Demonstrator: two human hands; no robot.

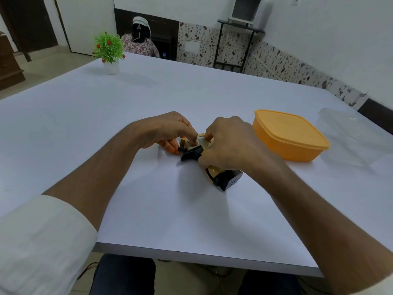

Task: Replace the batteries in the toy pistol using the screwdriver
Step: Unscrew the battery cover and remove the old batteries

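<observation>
A yellow and black toy pistol (221, 177) lies on the white table (127, 124) in front of me. My right hand (229, 145) lies over its middle with fingers curled round the body, hiding most of it. My left hand (168, 130) grips the pistol's far left end, thumb and fingertips pinching at a light-coloured part there. A black piece (190, 155) of the pistol juts out between the two hands. What the fingertips pinch is too small to tell. No screwdriver shows in view.
An orange lidded box (291, 137) stands just right of my hands, with a clear plastic container (357, 135) beyond it near the right edge. A small potted plant (109, 52) stands at the far left corner. A person sits beyond the table's far edge.
</observation>
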